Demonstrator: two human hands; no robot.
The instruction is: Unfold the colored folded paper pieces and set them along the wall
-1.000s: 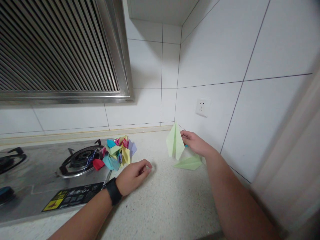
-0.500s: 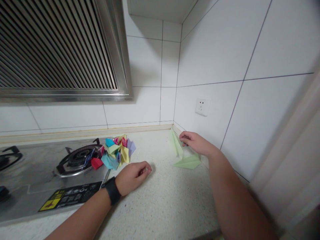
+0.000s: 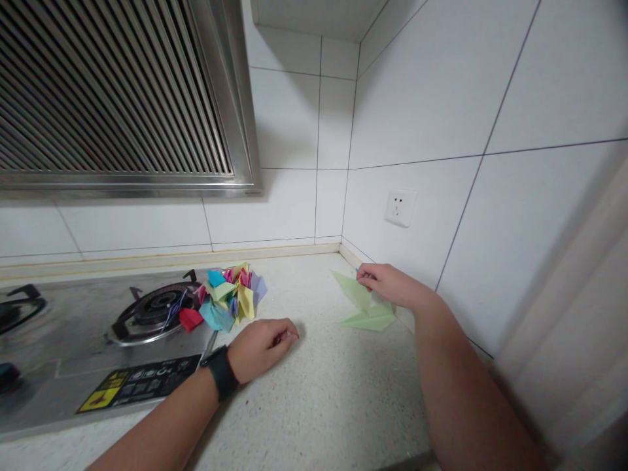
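Open table (image 3: 324, 399) lies between the left hand (image 3: 260, 343) and the right hand (image 3: 387, 286), giving passage from 6 o'clock up to the corner at 12. At 10 o'clock of the left hand, a pile of coloured folded papers (image 3: 230, 297) sits on the edge of the stove (image 3: 73, 353). Green folded papers (image 3: 367, 318) lie at 1 o'clock, near the tiled wall (image 3: 441, 229), which closes the 3 o'clock side. The hood (image 3: 122, 98) overhangs the stove and limits headroom there.

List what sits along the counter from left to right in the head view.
In order: gas burner → pile of coloured folded papers → left hand → green folded paper → right hand, pinching that paper.
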